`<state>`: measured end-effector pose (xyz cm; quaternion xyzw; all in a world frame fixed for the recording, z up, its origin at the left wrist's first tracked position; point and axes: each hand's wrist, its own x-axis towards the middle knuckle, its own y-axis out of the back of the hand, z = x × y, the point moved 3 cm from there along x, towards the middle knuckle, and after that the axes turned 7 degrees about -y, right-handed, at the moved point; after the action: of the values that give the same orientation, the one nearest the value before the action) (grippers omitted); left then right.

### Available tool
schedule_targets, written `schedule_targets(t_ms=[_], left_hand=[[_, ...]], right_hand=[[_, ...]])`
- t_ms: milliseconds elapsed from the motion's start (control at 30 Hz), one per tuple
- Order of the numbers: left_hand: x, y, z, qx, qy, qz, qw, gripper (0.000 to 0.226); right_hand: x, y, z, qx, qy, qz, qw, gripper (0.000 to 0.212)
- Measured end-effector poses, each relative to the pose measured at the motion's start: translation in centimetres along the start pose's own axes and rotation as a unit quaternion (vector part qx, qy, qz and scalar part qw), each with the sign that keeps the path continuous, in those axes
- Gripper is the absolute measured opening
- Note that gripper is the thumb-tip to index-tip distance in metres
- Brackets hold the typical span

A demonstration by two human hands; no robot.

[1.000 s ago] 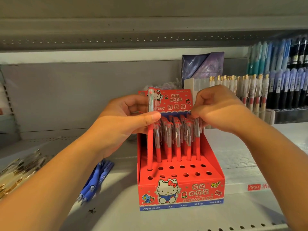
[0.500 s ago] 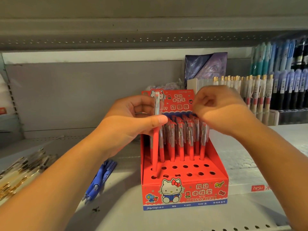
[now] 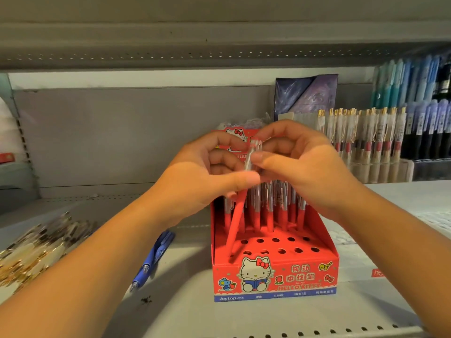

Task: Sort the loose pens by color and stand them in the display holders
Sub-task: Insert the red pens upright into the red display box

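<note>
A red Hello Kitty display holder stands on the shelf in front of me, with several red pens upright in its back rows and open holes in front. My left hand grips a red pen by its clear upper half; the pen tilts, its tip low at the holder's front left corner. My right hand pinches the same pen's top, thumb against the clear barrel. Loose blue pens lie on the shelf left of the holder.
A heap of clear and gold pens lies at the far left. Racks of white, blue and dark pens fill the back right. A purple packet leans behind the holder. The upper shelf hangs overhead.
My right hand left the standing pens and came left onto the top of the pen in my left hand. That pen now tilts, its tip lower and further forward in the holder.
</note>
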<state>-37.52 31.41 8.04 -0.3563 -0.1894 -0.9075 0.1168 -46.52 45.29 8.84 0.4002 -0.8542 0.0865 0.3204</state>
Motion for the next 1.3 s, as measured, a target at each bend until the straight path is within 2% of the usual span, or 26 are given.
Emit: schedule_targets(t_ms=[67,133,167,200,267,400,567,733,1033,1167,1300], left_hand=[[0.2,0.5,0.1,-0.049,0.013,0.026,0.998,0.027],[0.5,1.6,-0.2,-0.062,0.044,0.104,0.992,0.011],[0.7,2.2,-0.5,-0.026,0.065,0.146,0.987,0.006],[0.8,2.7,-1.0,0.029,0.090,0.178,0.980,0.011],[0.9,3.3,-2.1,0.110,0.151,0.203,0.961,0.016],[0.4,3.3,-3.5,0.128,0.256,0.163,0.944,0.037],[-0.7,1.9,-3.6,0.096,0.327,0.059,0.938,0.027],[-0.9,1.8,-4.1,0.055,0.323,0.025,0.944,0.041],[-1.0,1.7,-4.0,0.056,0.316,-0.016,0.947,0.047],[-1.0,1.6,-4.0,0.062,0.315,-0.020,0.947,0.046],[-0.9,1.7,-4.1,0.064,0.313,-0.015,0.948,0.046]], right_hand=[[0.1,0.2,0.0,0.039,-0.004,0.023,0.999,0.021],[0.2,0.3,0.1,0.038,-0.007,0.041,0.998,0.021],[0.2,0.3,0.2,0.027,-0.008,0.045,0.999,0.022],[0.2,0.2,0.4,0.015,-0.009,0.046,0.999,0.023],[0.2,0.0,0.8,-0.006,-0.009,0.042,0.999,0.023],[0.1,-0.6,1.5,-0.047,-0.006,0.028,0.998,0.026],[0.0,-1.0,2.1,-0.071,-0.011,0.005,0.997,0.027],[-0.3,-1.7,2.5,-0.104,-0.016,-0.031,0.994,0.025],[-0.6,-1.9,2.2,-0.170,0.007,-0.070,0.983,0.030],[-1.1,-2.6,2.6,-0.246,0.000,-0.110,0.963,0.030],[-1.4,-2.7,1.8,-0.335,0.073,-0.080,0.936,0.026]])
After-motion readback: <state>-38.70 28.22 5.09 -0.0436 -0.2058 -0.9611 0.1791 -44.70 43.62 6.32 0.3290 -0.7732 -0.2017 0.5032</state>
